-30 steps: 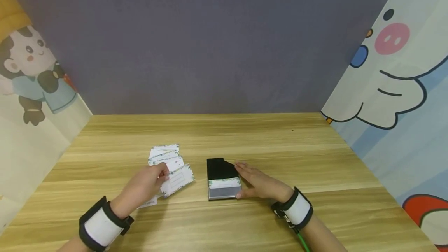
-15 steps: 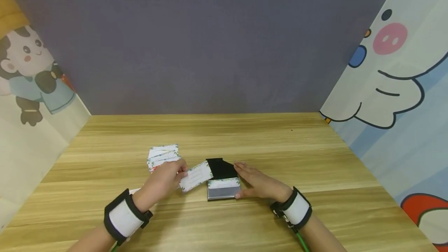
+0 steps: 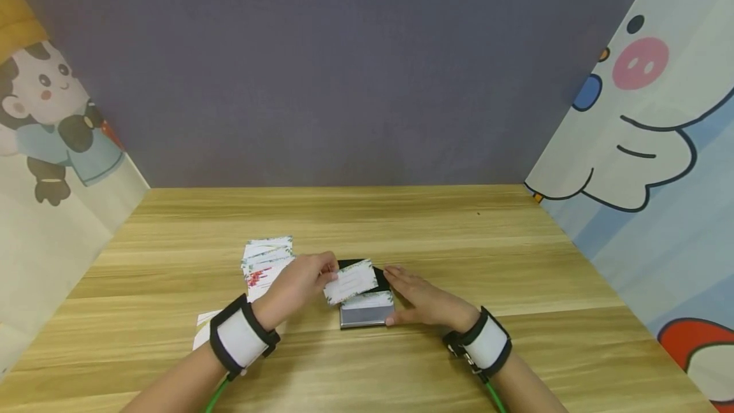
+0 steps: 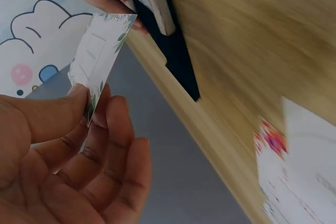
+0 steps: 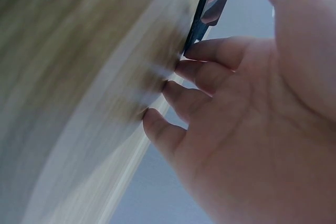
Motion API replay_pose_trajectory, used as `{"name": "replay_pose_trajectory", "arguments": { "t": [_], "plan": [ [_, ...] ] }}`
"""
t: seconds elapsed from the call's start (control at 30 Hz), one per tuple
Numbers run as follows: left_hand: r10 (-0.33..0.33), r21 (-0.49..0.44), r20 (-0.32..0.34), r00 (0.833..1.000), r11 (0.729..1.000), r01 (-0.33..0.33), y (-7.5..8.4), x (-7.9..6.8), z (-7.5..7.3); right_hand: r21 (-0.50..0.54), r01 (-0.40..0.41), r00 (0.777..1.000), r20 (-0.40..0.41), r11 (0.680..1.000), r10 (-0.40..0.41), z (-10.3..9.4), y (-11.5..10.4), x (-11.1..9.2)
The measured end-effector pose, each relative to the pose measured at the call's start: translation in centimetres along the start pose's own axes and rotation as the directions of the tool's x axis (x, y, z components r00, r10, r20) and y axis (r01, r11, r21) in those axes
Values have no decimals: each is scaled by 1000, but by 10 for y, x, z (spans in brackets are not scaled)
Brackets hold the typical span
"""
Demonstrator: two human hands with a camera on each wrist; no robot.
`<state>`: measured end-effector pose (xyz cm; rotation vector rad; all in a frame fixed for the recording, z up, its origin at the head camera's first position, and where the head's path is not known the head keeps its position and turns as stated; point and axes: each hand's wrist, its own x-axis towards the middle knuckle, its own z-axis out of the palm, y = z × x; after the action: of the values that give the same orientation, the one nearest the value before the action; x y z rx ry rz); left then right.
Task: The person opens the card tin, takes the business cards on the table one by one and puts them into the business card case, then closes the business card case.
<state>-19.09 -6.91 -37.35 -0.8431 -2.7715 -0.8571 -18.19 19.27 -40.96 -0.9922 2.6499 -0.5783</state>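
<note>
My left hand (image 3: 298,282) pinches a white card (image 3: 351,281) with a leafy green border between thumb and fingers. In the left wrist view the card (image 4: 100,51) is held by one end, tilted, its other end toward the black flap (image 4: 181,72). From the head view it overlaps the lid of a card case (image 3: 366,316), which lies unfolded on the table. Another leafy-edged card (image 3: 369,299) sits in the case behind its shiny front. My right hand (image 3: 421,298) rests along the case's right side, fingers extended, thumb at the near corner. Its fingertips touch the tabletop in the right wrist view.
Several printed cards (image 3: 267,252) lie fanned at the left, one with red flowers. More white cards (image 3: 203,329) lie partly under my left forearm. The wooden table (image 3: 487,234) ends at a grey back panel (image 3: 344,81), with cartoon-printed panels on both sides.
My left hand has carried the leafy-edged card rightward from the fanned cards to above the case's black lid. The red-flowered card beneath is now uncovered. My right hand and the case stay in place.
</note>
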Motion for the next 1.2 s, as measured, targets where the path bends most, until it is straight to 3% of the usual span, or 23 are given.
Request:
{"name": "replay_pose_trajectory", "arguments": {
  "t": [0.27, 0.7, 1.2],
  "plan": [
    [55, -16, -14, 998, 998, -55, 6, 13, 14, 9, -7, 1000, -9, 1000, 7, 1, -1, 1],
    [50, -36, 68, 996, 998, -48, 4, 16, 27, 16, -25, 1000, -12, 1000, 25, 1, -2, 2],
    [30, -19, 83, 996, 999, -28, 4, 16, 29, 21, -32, 999, -8, 999, 32, 2, 1, 2]
  ]
}}
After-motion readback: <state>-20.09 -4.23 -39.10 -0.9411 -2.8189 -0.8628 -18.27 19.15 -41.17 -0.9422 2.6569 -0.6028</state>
